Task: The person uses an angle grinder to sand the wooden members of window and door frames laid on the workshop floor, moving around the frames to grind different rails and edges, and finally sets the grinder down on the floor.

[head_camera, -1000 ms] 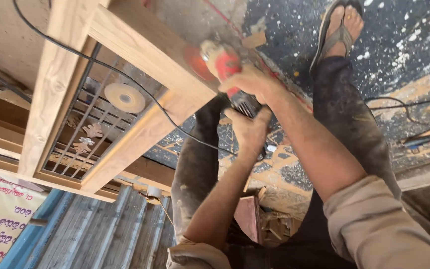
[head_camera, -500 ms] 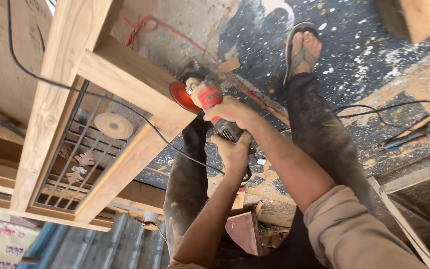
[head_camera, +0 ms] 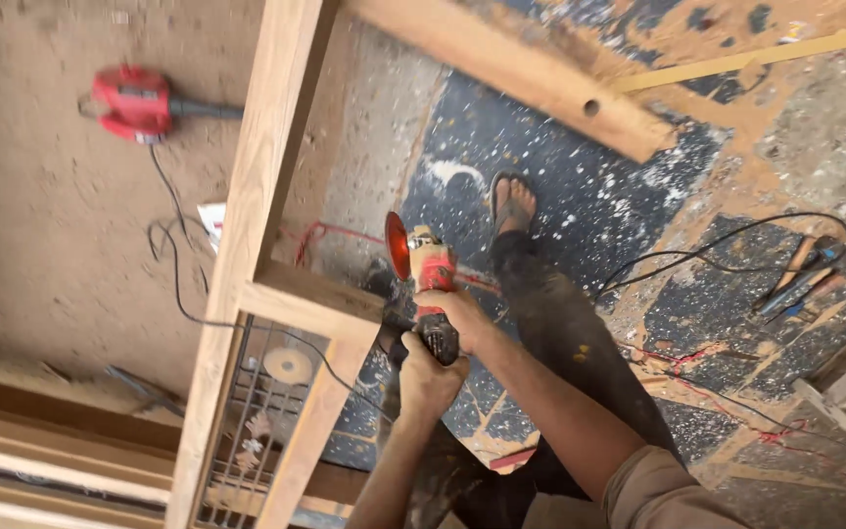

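Head view shows first the big wooden frame [head_camera: 266, 196], one piece, standing across the left half, with a metal grille [head_camera: 252, 421] in its lower opening. Your two arms reach forward from the bottom edge, the right one long and nearly straight, the left one bent and lower. Both hands are clenched on one red angle grinder [head_camera: 423, 279]: your right hand [head_camera: 467, 318] grips the body from above, your left hand [head_camera: 428, 377] closes around the dark rear handle just behind it. The grinder's disc stands just beside the inner corner of the frame, where the cross rail meets the upright; I cannot tell if it touches the wood. One foot in a sandal [head_camera: 513, 204] rests on the speckled floor [head_camera: 580, 196] beyond the grinder. A second red power tool [head_camera: 134, 101] lies well apart on the dusty ground at the left. Several hand tools [head_camera: 800, 279] lie at the right, their count unclear. Open floor remains between your leg and these tools.
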